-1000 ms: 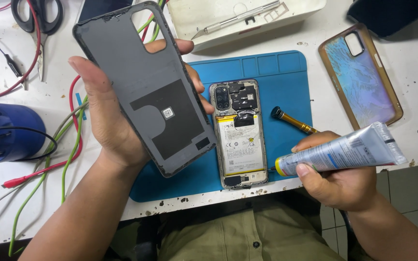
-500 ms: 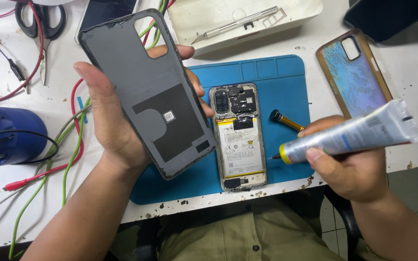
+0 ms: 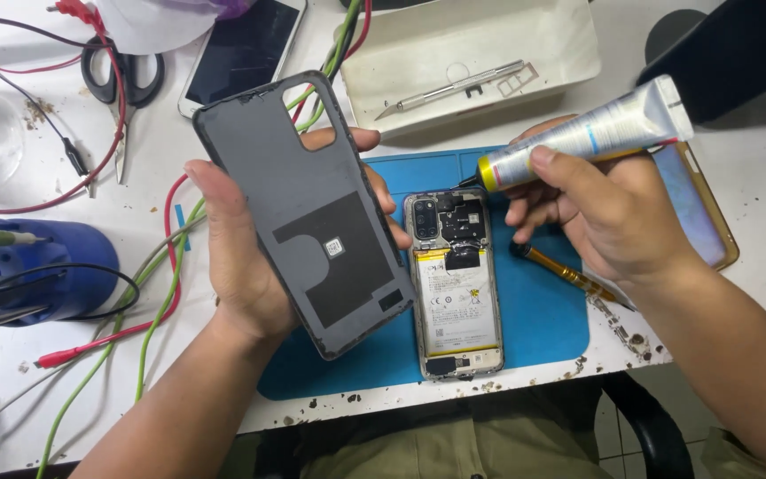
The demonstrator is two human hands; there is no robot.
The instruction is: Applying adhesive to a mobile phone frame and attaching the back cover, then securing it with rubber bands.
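My left hand (image 3: 250,266) holds a dark grey phone back cover (image 3: 303,213), inner side up, tilted above the table's left-centre. My right hand (image 3: 605,213) grips a silver glue tube (image 3: 587,133) with a yellow collar and thin black nozzle, its tip pointing left over the top of the opened phone (image 3: 452,284). That phone lies face down on a blue work mat (image 3: 543,310), with its battery, camera module and board exposed.
A yellow-handled tool (image 3: 560,266) lies on the mat by my right hand. A white tray (image 3: 472,53) holds a metal scalpel. Scissors (image 3: 121,71), another phone (image 3: 241,53), a brown-rimmed phone case (image 3: 711,222), a blue round stand (image 3: 46,266) and loose red and green wires surround them.
My right hand has lifted the glue tube from the table's front edge up and left, to above the phone's top. The back cover in my left hand has stayed about where it was.
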